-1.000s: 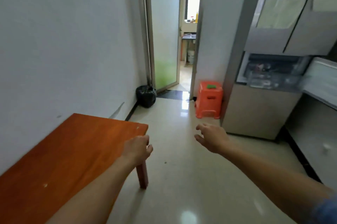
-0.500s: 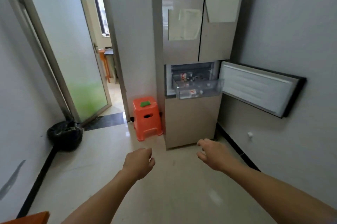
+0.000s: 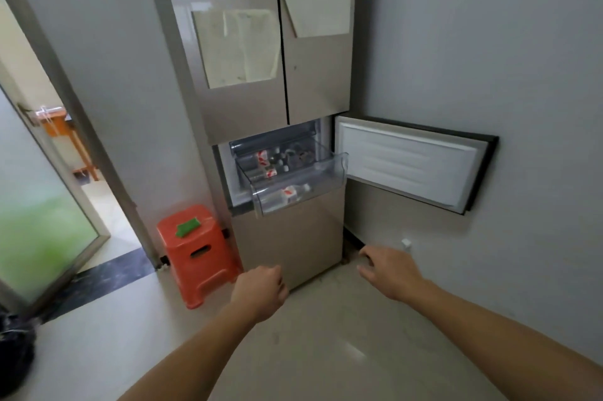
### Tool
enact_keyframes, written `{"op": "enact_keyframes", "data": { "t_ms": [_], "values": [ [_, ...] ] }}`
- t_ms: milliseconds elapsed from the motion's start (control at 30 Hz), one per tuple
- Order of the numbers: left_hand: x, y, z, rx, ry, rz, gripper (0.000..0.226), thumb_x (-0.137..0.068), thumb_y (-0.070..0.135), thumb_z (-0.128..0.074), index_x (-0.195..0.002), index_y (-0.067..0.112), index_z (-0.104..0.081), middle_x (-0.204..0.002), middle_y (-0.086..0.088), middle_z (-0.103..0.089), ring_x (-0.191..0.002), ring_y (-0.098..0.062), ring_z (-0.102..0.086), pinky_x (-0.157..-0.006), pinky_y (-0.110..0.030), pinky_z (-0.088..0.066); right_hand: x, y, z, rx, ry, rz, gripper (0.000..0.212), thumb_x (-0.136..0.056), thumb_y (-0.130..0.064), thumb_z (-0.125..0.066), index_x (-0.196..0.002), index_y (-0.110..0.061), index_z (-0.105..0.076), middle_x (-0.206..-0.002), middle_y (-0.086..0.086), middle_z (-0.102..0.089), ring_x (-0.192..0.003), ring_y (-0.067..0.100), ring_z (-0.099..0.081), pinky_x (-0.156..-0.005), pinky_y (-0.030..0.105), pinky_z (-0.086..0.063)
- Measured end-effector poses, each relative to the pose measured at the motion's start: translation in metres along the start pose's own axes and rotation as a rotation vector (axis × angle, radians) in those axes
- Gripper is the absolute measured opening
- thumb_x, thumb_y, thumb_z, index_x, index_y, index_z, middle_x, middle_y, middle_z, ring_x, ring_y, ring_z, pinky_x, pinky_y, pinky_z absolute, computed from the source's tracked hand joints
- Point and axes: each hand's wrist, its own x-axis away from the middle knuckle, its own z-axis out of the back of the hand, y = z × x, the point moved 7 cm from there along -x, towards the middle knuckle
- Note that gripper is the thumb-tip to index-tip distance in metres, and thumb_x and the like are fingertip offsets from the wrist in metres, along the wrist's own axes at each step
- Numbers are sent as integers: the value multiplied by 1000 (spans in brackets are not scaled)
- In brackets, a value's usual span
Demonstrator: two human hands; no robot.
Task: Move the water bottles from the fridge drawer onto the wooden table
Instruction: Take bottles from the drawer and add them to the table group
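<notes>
Both hands are empty and held out in front, low, well short of the fridge. The left hand is loosely curled on nothing; the right hand is spread with fingers apart, also holding nothing.

The tall beige multi-door fridge has its small middle-right door swung open to the right. The clear plastic pull-out drawer is slid out. Inside it lie clear plastic water bottles with red-and-white labels: 1 at the front and at least 2 more behind; the exact count is hard to tell because the rear of the drawer is cluttered and blurred.

An orange plastic stool with a green pad on top stands just beside the fridge on the left.

Progress: the drawer is already open, so access is done. Several bottles remain in the drawer, and neither hand touches one. The wooden surface is out of view, so I cannot tell whether any bottles have been delivered. Likely next step: reach in and grab bottles.
</notes>
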Motion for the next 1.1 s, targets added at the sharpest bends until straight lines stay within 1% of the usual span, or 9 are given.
{"op": "enact_keyframes", "data": {
  "t_ms": [233, 333, 533, 633, 700, 800, 867, 967, 1100],
  "values": [
    [-138, -31, -8, -1, -15, 48, 22, -87, 38, -46, -92, 18, -54, -98, -6, -64, -88, -29, -61, -72, -36, -49, -149, 40, -20, -48, -6, 23, 41, -94, -46, -48, -129, -25, -50, -120, -2, -59, -103, 19, -58, -79, 31, -45],
    [-193, -50, -4, 21, -15, 92, 21, -87, 39, -47, -91, 20, -54, -96, -5, -65, -86, -25, -62, -75, -37, -52, -217, 45, -22, -72, -34, 66, 41, -93, -47, -49, -127, -25, -51, -121, -2, -60, -103, 18, -59, -82, 33, -48],
    [-278, -82, 7, 103, 27, 171, 16, -90, 37, -48, -88, 23, -55, -88, 2, -63, -77, -15, -60, -68, -31, -51, -334, 54, -4, -63, -8, 132, 41, -93, -46, -51, -126, -22, -54, -118, -1, -62, -102, 18, -61, -82, 33, -50],
    [-316, -102, 13, 110, 79, 184, 16, -90, 36, -48, -88, 22, -55, -88, 1, -63, -77, -16, -59, -65, -30, -48, -383, 49, -8, -61, -2, 164, 37, -94, -44, -52, -122, -21, -56, -116, -1, -64, -100, 17, -61, -75, 28, -45],
    [-347, -119, 17, 154, 117, 196, 17, -90, 37, -48, -90, 22, -56, -87, 2, -64, -76, -15, -60, -69, -33, -52, -417, 43, -10, -85, 16, 188, 32, -94, -40, -53, -118, -19, -58, -111, 1, -65, -96, 17, -61, -70, 26, -40],
    [-397, -142, 18, 164, 139, 200, 18, -91, 37, -48, -91, 22, -58, -87, 1, -65, -76, -17, -61, -70, -36, -54, -469, 38, -18, -133, 32, 182, 31, -92, -37, -55, -116, -18, -60, -105, 2, -67, -92, 20, -64, -73, 30, -47],
    [-430, -155, 13, 168, 136, 198, 17, -91, 36, -48, -91, 22, -57, -88, 1, -65, -76, -16, -60, -69, -35, -53, -504, 36, -27, -129, 11, 160, 28, -91, -39, -55, -110, -18, -59, -99, 3, -67, -88, 23, -65, -70, 34, -50],
    [-475, -172, -1, 158, 91, 208, 19, -90, 35, -48, -93, 20, -58, -95, -4, -66, -84, -22, -62, -69, -34, -50, -558, 37, -43, -115, -63, 128, 33, -91, -39, -56, -114, -15, -58, -101, 5, -66, -88, 24, -64, -73, 38, -53],
    [-515, -185, -29, 218, 18, 214, 22, -91, 37, -48, -97, 19, -58, -100, -7, -67, -90, -26, -62, -70, -34, -46, -626, 39, -71, -119, -162, 53, 39, -93, -39, -54, -117, -8, -55, -102, 13, -66, -90, 29, -62, -69, 34, -51]
  ]
}}
